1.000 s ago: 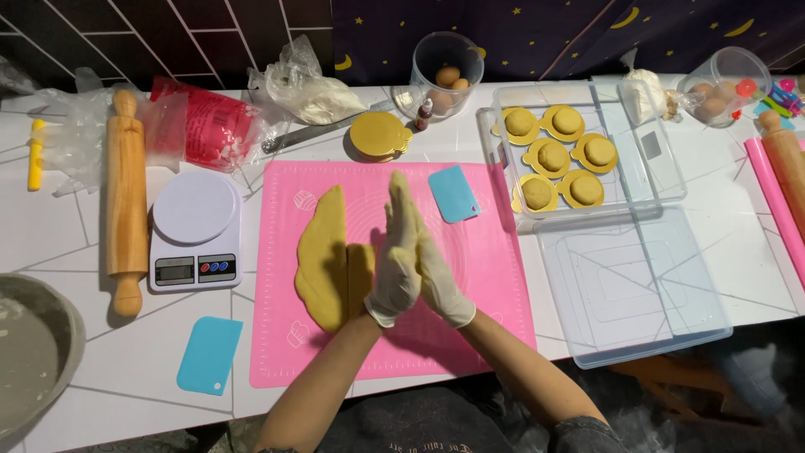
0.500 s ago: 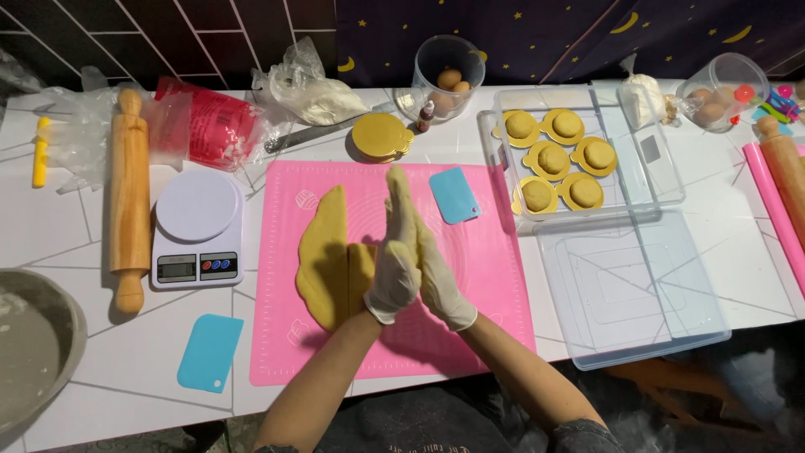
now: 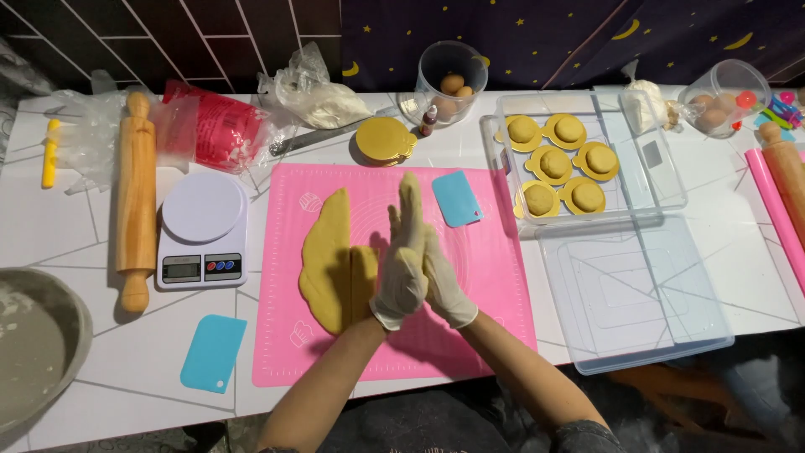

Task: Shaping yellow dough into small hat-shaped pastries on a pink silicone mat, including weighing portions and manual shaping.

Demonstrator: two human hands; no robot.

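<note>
Both hands wear white gloves and are pressed flat, palm to palm, with the fingers pointing away from me. My left hand (image 3: pixel 399 268) lies against my right hand (image 3: pixel 446 287), and both hover over the pink silicone mat (image 3: pixel 490 277). Whatever sits between the palms is hidden. Just left of the hands, on the mat, lies a flat yellow dough slab (image 3: pixel 323 256) with a cut strip (image 3: pixel 363 281) beside it. A light blue scraper (image 3: pixel 457 199) rests on the mat beyond the hands.
A clear tray (image 3: pixel 667 180) at the right holds several dough balls on gold discs (image 3: pixel 555 162), with its lid (image 3: pixel 646 302) in front. At the left are a white scale (image 3: pixel 203 231), a wooden rolling pin (image 3: pixel 136 201), another blue scraper (image 3: pixel 213 352) and a metal bowl (image 3: pixel 33 352). Gold discs (image 3: pixel 384 140) are stacked behind the mat.
The palms stay pressed together over the mat and have barely shifted. Nothing else has moved.
</note>
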